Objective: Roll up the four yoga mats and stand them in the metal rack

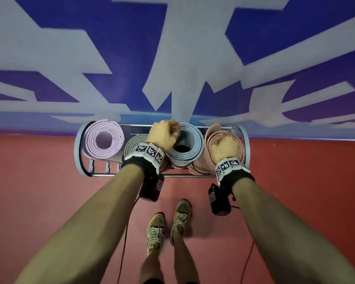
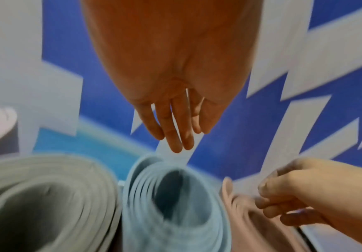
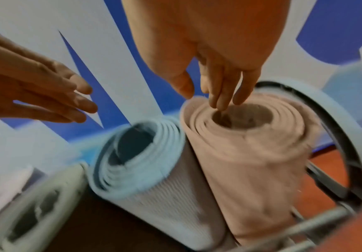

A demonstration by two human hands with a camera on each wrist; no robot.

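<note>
Hands: left hand (image 2: pixel 175 109) hangs loose with straight fingers just above the blue mat (image 1: pixel 186 145), holding nothing; right hand (image 3: pixel 221 68) has relaxed fingers dipping into the core of the pink mat (image 3: pixel 251 136) — no grip visible.
Mats: lilac mat (image 1: pixel 104 140), grey-green mat (image 1: pixel 134 145), blue and pink all stand rolled, side by side in the metal rack (image 1: pixel 245 144).
Doing it well: I'd press each roll down gently and let go slowly, so the coils don't spring loose.
Floor: red floor (image 1: pixel 39 191).
Room: blue-and-white wall (image 1: pixel 111 48) just behind the rack.

Lilac mat (image 1: pixel 104 138), grey-green mat (image 1: pixel 134 143), blue mat (image 1: pixel 186 152), pink mat (image 1: pixel 211 136).
</note>
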